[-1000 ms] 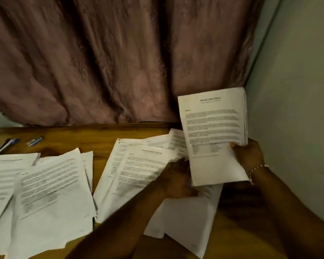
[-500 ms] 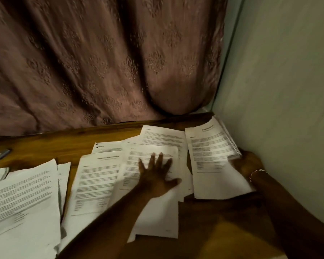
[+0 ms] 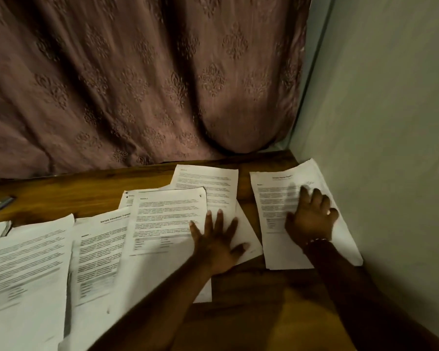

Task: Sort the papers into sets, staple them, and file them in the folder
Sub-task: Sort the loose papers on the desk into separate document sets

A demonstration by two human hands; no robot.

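On the wooden table [image 3: 86, 196], near its right end, the fingers [image 3: 317, 198] of the right hand [image 3: 311, 220] lie straight and spread, grasping nothing, flat on the printed face of a stack of papers [image 3: 274, 193]. The fingertips are blurred. A beaded bracelet [image 3: 317, 240] circles that wrist. The stack lies flat, slightly askew, with its right edge against the pale wall [image 3: 390, 122], and a strip of bare wood separates it from the sheets to its left. There the fingers [image 3: 208, 220] of the left hand [image 3: 217, 240] are likewise straight and fanned, clutching nothing, the palm pressing down on the right part of a top sheet [image 3: 162, 219] that has punched holes along its far edge. Under and beyond this sheet another page [image 3: 208, 179] pokes out toward the far side, and a corner of paper shows to the right of the left thumb. Further left, overlapping pages spread across the table: a titled sheet [image 3: 99, 252] partly covered by the top sheet, then a larger loose pile [image 3: 23, 269] reaching the left edge of the view. Near the far left edge of the table lies a small silvery object [image 3: 1, 202]; what it is cannot be told. A mauve patterned curtain [image 3: 137, 84] hangs behind the table.
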